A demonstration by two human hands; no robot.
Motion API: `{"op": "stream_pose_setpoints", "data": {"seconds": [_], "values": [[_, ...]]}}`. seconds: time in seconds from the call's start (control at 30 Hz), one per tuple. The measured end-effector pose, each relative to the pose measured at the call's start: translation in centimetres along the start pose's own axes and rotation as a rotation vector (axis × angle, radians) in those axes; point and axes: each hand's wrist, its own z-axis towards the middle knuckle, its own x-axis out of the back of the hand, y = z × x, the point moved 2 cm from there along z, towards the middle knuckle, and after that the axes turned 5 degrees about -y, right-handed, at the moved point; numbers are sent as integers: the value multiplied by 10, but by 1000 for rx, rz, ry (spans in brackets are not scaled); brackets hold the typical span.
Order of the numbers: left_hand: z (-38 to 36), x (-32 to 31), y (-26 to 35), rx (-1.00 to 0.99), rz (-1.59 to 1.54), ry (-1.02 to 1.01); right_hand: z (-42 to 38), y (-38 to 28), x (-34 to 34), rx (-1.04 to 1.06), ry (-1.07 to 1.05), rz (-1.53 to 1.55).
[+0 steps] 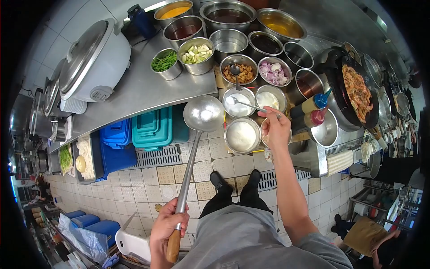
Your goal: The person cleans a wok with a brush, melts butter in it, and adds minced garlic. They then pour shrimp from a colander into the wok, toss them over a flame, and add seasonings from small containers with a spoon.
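My left hand (170, 219) is closed round the handle of a big metal ladle (204, 113), whose bowl hangs empty left of the seasoning bowls. Between the fingers of my right hand (275, 127) is the handle of a small spoon (244, 104), which reaches left over a steel bowl of white powder (237, 109). Beside that bowl stands another bowl of white contents (267, 99), and in front is a third (242, 135). A further bowl is partly hidden under my right hand. Behind them sit bowls of browned cubes (242, 72) and sliced onion (273, 73).
A wok of cooked food (356, 92) stands at the right. Squeeze bottles (317, 117) are right of my right hand. Pots of liquid (228, 16) line the back. A rice cooker (92, 58) is at the left. Another person (385, 242) is at the lower right.
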Motion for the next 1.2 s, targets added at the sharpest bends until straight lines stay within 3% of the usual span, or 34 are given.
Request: {"op": "stream_pose_setpoints", "data": {"seconds": [0.07,0.13,0.17,0.23,0.33,0.47,0.53,0.6,0.67,0.77,0.87,1.07,1.13,1.2], "values": [[1,-2,3,11,12,20,-4,-2,-2,18,-41,-1],[3,-1,3,2,11,8,-1,7,-5,212,-13,-288],[3,0,3,-8,10,-3,3,17,-5,213,-10,-288],[3,-1,4,-5,14,-1,11,27,-7,274,13,-612],[3,0,4,-3,14,3,16,33,-7,104,50,-380],[1,-5,7,-11,27,25,13,23,1,76,69,-253],[2,-5,7,-9,20,25,0,2,-3,28,-28,-40],[2,-4,8,-8,16,20,-2,2,-6,49,-35,-45],[4,-4,8,-11,20,6,3,13,-11,211,2,-369],[4,-3,7,-13,10,18,10,26,-16,154,-2,-539],[4,1,7,-8,24,-12,17,34,-10,54,40,-340],[5,0,9,-3,40,-7,-11,-11,-11,106,-17,-74],[6,0,8,-3,32,-4,-8,2,-8,160,5,-176],[7,0,9,-7,26,-4,-1,15,-8,218,-3,-499]]}}
